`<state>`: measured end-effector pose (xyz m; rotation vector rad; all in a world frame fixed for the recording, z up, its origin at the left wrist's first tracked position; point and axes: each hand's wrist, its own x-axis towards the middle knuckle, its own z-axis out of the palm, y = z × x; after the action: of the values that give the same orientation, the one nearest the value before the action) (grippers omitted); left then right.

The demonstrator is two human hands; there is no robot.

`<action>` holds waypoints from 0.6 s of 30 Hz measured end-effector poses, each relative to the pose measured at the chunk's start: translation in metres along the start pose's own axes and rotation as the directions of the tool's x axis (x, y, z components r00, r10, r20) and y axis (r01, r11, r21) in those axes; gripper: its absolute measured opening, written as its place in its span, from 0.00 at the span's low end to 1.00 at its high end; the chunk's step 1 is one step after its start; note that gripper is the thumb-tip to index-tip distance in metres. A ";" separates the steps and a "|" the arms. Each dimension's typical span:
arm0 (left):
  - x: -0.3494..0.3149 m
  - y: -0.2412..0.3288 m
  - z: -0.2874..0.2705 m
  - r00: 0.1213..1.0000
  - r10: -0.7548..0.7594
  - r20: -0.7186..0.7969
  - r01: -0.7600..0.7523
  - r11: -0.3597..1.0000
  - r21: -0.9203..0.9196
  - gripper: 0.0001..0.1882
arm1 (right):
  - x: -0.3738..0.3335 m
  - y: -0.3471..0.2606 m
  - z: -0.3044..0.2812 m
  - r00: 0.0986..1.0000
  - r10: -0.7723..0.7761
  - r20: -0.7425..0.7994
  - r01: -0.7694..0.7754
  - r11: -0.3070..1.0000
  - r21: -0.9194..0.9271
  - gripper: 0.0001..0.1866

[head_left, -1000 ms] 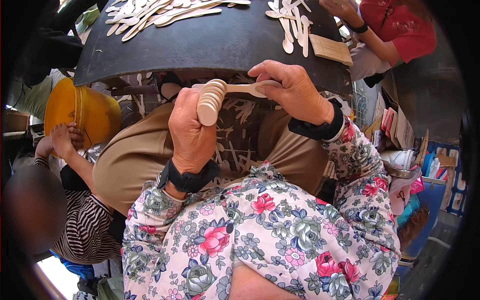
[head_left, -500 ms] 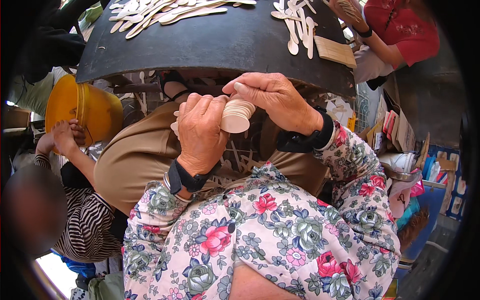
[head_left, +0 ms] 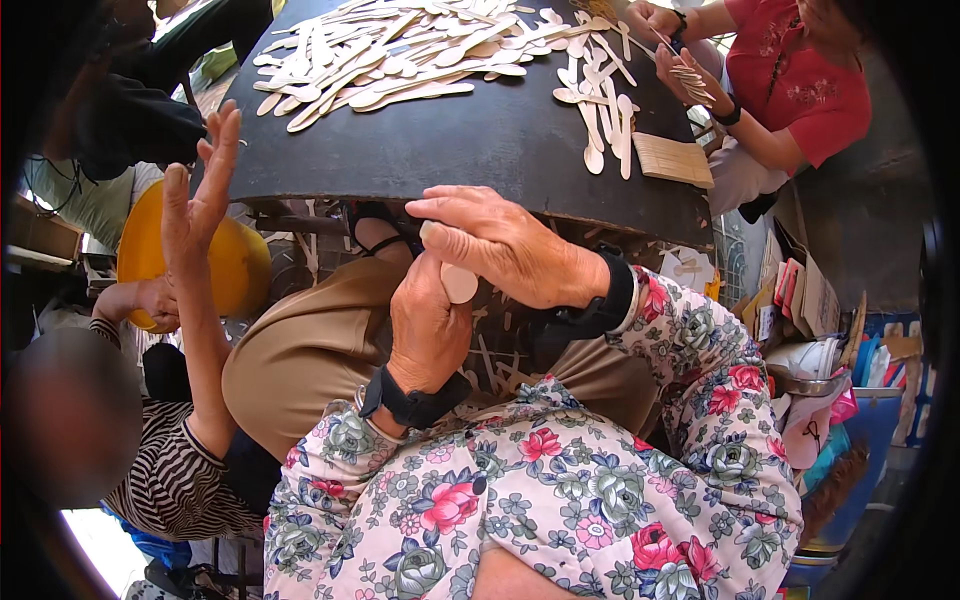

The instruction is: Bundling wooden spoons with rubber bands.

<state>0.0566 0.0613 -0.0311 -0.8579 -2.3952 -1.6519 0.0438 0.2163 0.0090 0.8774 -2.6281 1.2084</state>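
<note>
The left hand (head_left: 428,325) is clenched around a stack of pale wooden spoons (head_left: 458,282), of which only the rounded bowl end shows above the fist. The right hand (head_left: 500,245) lies over the top of that stack, fingers curled down and grasping it from above, so both hands hold the spoons together just below the near edge of the dark round surface (head_left: 480,140). The stack sits over the person's lap, above the tan trousers (head_left: 310,350).

On the surface, loose wooden spoons (head_left: 400,50) lie scattered in a heap toward the far side, with a smaller group (head_left: 600,110) to the right. Beside that group rests a flat rectangular tan bundle (head_left: 672,158) near the rim. A person in a red shirt (head_left: 800,80) at the far right holds a fan of spoons. At the left, a raised open hand (head_left: 205,190) of a person in a striped top is near a yellow bucket (head_left: 235,265). Down the right side stand colourful flat packages (head_left: 790,290) stacked upright.
</note>
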 end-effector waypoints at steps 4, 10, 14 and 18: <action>0.000 0.002 -0.002 0.983 -0.172 -0.065 0.158 0.971 -0.178 0.07 | 0.053 0.056 -0.026 0.972 -0.203 0.119 0.235 0.850 -0.471 0.23; 0.003 0.008 -0.003 0.856 -0.509 0.092 0.480 0.714 -0.510 0.16 | 0.112 0.117 -0.042 0.888 0.459 0.025 -0.284 0.591 -0.755 0.21; 0.002 0.000 0.003 0.887 -0.461 0.022 0.408 0.761 -0.504 0.05 | 0.109 0.132 -0.032 0.925 0.380 0.020 -0.215 0.564 -0.798 0.16; -0.001 0.000 0.000 0.900 -0.436 0.015 0.387 0.781 -0.490 0.06 | 0.091 0.113 -0.028 0.915 0.388 0.107 -0.135 0.547 -0.826 0.13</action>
<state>0.0574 0.0611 -0.0312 -0.2708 -2.2388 -2.4636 -0.0970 0.2534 -0.0168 0.4704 -3.0951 -0.2418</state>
